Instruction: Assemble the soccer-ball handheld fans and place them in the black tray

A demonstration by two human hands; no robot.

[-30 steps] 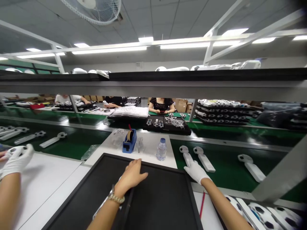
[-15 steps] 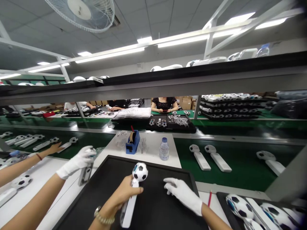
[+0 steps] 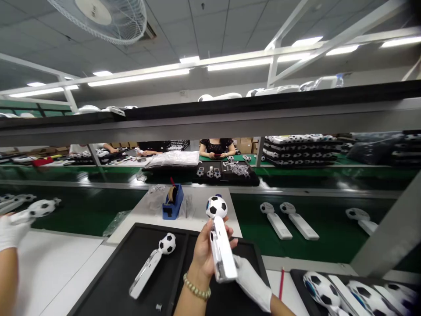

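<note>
My left hand (image 3: 203, 251), bare with a beaded bracelet, is wrapped round a white handheld device with a soccer-ball head (image 3: 222, 248), raised above a black tray (image 3: 115, 267). The ball points up and away; the handle tilts toward me. My right hand (image 3: 251, 281), in a white glove, is beside the handle's lower right side. Its fingertips are blurred and partly behind the handle, so whether they grip it is unclear. A second soccer-ball device (image 3: 149, 267) lies slantwise in the tray's left part, with a clear strip along its handle.
A co-worker's gloved hand (image 3: 13, 230) is at far left, at a soccer-ball device (image 3: 42, 208). Beyond the tray stands a blue tape dispenser (image 3: 173, 202). More devices (image 3: 299, 221) lie on the green belt. At right are a red pencil (image 3: 282, 283) and a filled tray (image 3: 297, 281).
My left hand has risen and moved right with a device, bringing it close to my gloved hand. Another device now lies in the tray. The co-worker's gloved hand has moved left; the bare one has left view.
</note>
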